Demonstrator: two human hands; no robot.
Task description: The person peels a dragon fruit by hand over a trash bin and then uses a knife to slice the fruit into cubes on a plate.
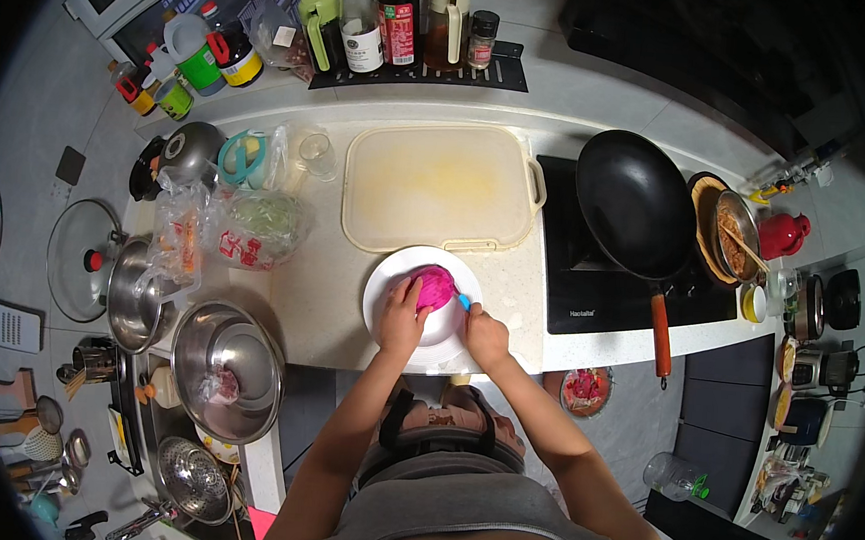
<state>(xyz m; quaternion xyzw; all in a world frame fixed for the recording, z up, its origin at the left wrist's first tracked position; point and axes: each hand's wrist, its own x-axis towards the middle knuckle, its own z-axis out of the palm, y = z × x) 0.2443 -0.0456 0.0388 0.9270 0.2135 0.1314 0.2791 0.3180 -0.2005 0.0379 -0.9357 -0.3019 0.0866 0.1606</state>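
Note:
A magenta fruit [438, 288], apparently a peeled dragon fruit, is held over a round white dish [379, 289] at the counter's front. My left hand [402, 319] grips it from the left, fingers spread over its top. In my right hand [486, 335] is a small tool with a blue handle [464, 302], its tip against the fruit's right side. Whether that tool is a knife or a peeler cannot be made out. Just behind the dish lies a cream plastic cutting board [438, 188], its surface stained yellowish.
A black wok [636, 201] sits on the cooktop [587, 315] at right, its wooden handle jutting past the front edge. Left are bagged vegetables [263, 220], a drinking glass [319, 155] and a steel basin [265, 349]. A bin [587, 392] with pink scraps stands on the floor.

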